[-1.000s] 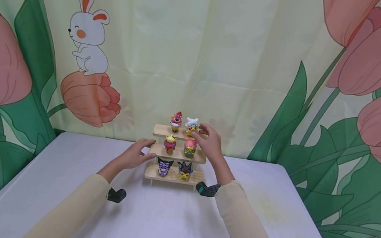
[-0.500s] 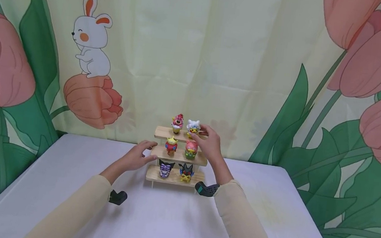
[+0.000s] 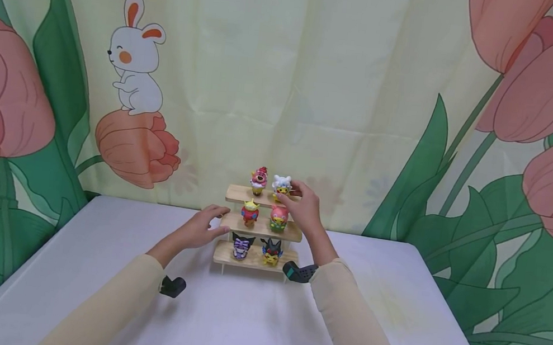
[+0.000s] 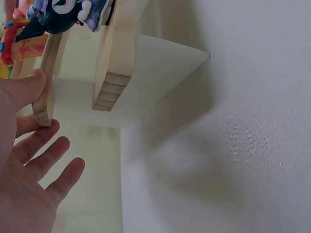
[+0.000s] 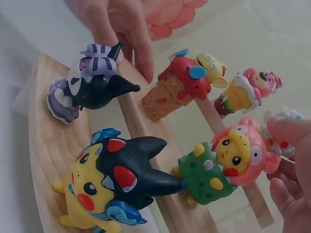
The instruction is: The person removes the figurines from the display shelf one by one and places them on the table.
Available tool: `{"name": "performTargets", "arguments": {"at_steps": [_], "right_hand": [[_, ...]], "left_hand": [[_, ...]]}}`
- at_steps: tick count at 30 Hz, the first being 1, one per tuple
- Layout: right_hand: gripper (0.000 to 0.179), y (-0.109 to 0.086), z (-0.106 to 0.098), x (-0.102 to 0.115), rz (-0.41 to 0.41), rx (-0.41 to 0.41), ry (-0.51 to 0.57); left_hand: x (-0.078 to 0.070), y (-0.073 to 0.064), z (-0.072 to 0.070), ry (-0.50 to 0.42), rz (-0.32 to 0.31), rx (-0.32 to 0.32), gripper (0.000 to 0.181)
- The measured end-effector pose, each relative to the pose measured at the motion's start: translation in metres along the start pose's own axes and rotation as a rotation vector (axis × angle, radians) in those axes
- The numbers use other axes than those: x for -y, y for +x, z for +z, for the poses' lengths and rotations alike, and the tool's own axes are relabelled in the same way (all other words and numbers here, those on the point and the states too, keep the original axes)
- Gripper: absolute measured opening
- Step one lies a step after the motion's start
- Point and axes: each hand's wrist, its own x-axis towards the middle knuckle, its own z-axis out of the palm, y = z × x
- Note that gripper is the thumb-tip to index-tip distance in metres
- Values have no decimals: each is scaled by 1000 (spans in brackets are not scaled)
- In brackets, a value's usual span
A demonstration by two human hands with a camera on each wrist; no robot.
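A three-tier wooden display stand [image 3: 255, 256] stands on the table with small figurines in pairs on its shelves. My left hand [image 3: 198, 229] grips the left end of the middle shelf [image 4: 44, 104], thumb on one side and fingers on the other. My right hand [image 3: 307, 208] pinches a white-hooded yellow figurine [image 3: 282, 182] at the right of the top shelf; in the right wrist view the thumb covers much of it. Just below that hand, on the middle shelf, is a pink-hooded figurine [image 5: 238, 154] with a green body.
A pink bear figurine [image 3: 258, 181] shares the top shelf. A red-suited figurine [image 3: 250, 213] is on the middle one. The bottom shelf bears a purple-and-black figurine [image 3: 241, 246] and a black-hooded yellow figurine [image 3: 271, 252]. Behind the white-covered table [image 3: 220, 318] hangs a printed curtain [image 3: 287, 72].
The head view has shifted slightly, so the stand appears a little lower and further right. Both hands keep their holds on the shelf and the white-hooded figurine.
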Motion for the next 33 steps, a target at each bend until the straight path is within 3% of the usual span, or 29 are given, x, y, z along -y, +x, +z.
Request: {"name": "performTargets", "arguments": {"at_steps": [33], "right_hand": [[56,5,6,-2,49,5,61]], "left_hand": [[0,1,-2,17,7,2,59]]}}
